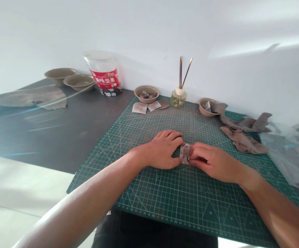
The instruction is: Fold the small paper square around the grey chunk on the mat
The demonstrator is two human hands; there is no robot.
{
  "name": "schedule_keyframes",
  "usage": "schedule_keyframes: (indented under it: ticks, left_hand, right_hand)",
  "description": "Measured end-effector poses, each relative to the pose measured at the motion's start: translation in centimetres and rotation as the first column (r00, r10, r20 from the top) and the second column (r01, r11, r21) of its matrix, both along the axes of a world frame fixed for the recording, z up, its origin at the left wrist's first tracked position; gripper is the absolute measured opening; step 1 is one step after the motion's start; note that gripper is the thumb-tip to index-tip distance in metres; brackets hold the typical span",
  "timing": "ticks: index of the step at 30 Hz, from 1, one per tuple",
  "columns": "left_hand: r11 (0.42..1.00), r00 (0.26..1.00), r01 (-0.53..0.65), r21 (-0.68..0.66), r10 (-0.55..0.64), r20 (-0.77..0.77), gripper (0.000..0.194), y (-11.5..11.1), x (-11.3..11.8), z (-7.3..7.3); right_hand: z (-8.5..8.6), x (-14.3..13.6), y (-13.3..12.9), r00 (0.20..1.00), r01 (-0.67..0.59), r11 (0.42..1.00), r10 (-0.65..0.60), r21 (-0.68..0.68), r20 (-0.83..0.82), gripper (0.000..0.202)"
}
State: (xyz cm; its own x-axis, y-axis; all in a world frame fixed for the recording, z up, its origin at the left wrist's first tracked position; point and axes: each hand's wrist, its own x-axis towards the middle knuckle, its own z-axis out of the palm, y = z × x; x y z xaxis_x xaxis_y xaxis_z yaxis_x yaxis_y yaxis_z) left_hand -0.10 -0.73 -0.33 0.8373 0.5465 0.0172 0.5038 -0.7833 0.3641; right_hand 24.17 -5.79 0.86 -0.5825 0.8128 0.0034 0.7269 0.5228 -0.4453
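On the green gridded cutting mat (165, 193), the left hand (165, 150) lies with fingers spread, its fingertips at the left edge of a small whitish-brown stained square piece (185, 154). The right hand (213, 160) pinches that piece's right edge with bent fingers. Beyond, a clear glass diffuser bottle (177, 99) stands near a tan round bowl (146, 92) of dark chunks.
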Motion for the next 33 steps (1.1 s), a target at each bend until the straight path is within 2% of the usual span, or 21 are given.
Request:
schedule_keyframes:
  ticks: [4,9,14,19,21,25,30,33]
  left_hand:
    - [1.000,1.000,-0.017,0.012,0.017,-0.005,0.050,0.0,0.0,0.0]
    - [1.000,1.000,-0.005,0.010,0.005,-0.013,0.049,0.0,0.0,0.1]
    - [1.000,1.000,-0.017,0.023,0.017,-0.011,0.049,0.0,0.0,0.0]
    - [1.000,1.000,-0.009,0.019,0.009,-0.005,0.049,0.0,0.0,-0.2]
    - [1.000,1.000,-0.005,0.017,0.005,-0.004,0.049,0.0,0.0,-0.1]
    - [1.000,1.000,-0.019,0.012,0.019,-0.017,0.050,0.0,0.0,0.0]
    - [1.000,1.000,-0.013,0.007,0.013,-0.008,0.050,0.0,0.0,0.0]
    - [1.000,1.000,-0.008,0.012,0.008,-0.008,0.049,0.0,0.0,-0.1]
  right_hand:
    - [0.1,-0.1,0.4,0.991,0.131,0.986,-0.131,0.103,-0.001,0.008]
    - [0.6,0.3,-0.1,0.999,-0.020,0.998,0.021,-0.056,0.028,0.011]
    - [0.4,0.2,0.2,0.985,0.164,0.981,-0.168,0.101,0.034,0.008]
    - [0.6,0.3,-0.1,0.999,-0.004,0.999,0.006,-0.038,0.034,0.011]
    - [0.4,0.1,0.0,1.000,0.014,1.000,-0.013,-0.004,0.011,0.010]
    - [0.2,0.4,0.6,0.989,0.140,0.983,-0.144,0.119,0.027,0.007]
    - [0.7,0.6,0.0,1.000,-0.006,0.999,0.006,-0.038,0.001,0.010]
    - [0.3,0.2,0.1,0.999,0.022,1.000,-0.022,0.011,-0.025,0.008]
